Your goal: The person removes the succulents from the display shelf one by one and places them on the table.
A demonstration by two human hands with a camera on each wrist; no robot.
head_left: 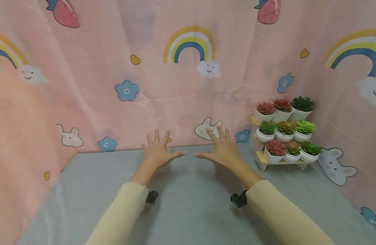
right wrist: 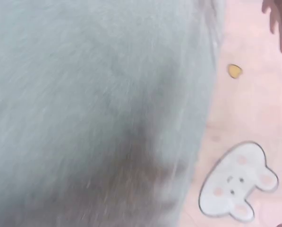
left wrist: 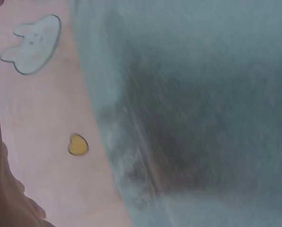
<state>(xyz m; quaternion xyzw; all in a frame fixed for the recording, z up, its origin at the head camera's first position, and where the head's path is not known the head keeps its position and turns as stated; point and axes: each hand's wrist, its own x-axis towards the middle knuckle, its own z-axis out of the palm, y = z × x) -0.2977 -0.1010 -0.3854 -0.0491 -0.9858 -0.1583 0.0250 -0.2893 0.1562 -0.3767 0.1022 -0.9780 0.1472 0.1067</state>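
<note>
Over the far part of the grey-covered table (head_left: 188, 211), my left hand (head_left: 158, 153) is held with its fingers spread and nothing in it. My right hand (head_left: 223, 150) mirrors it a short way to the right, fingers also spread and holding nothing. The two thumbs point toward each other with a small gap between them. Shadows lie on the cloth below both hands. In the left wrist view, part of the left hand (left wrist: 4, 184) shows along the left edge. The right wrist view catches mostly cloth, with bits of fingers at its right edge.
At the back right stands a tiered wooden rack (head_left: 279, 162) with several small potted succulents (head_left: 286, 127) in white pots. A pink curtain (head_left: 163, 119) with rainbows, flowers and rabbits hangs behind the table and along both sides.
</note>
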